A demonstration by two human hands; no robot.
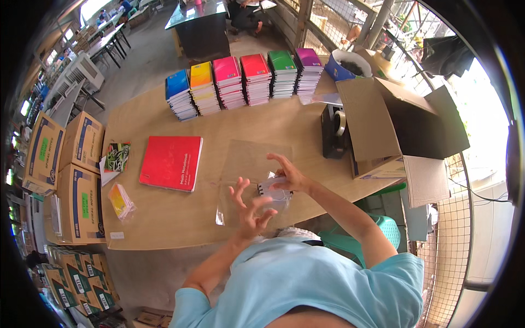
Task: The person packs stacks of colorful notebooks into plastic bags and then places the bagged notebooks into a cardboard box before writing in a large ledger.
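A small spiral-bound pad (275, 193) with a whitish face and dark coils lies near the table's front edge, partly hidden by my hands. Around it spreads a clear plastic sheet or bag (232, 164) with shiny edges. My left hand (250, 212) is held just left of the pad, its fingers spread and slightly blurred, holding nothing visible. From the right, my right hand (291, 176) reaches over the pad with the fingers apart. Its lower fingertips are at the pad's upper edge; whether they touch it I cannot tell. A red notebook (171, 163) lies flat to the left.
Several stacks of colored notebooks (255, 82) line the far edge. On the right stand a black tape dispenser (332, 134), an open carton (377, 123) and a blue tub (348, 64). Closed cartons (80, 202) border the left side, near a wrapped yellow bundle (120, 200). A green stool (355, 235) is below.
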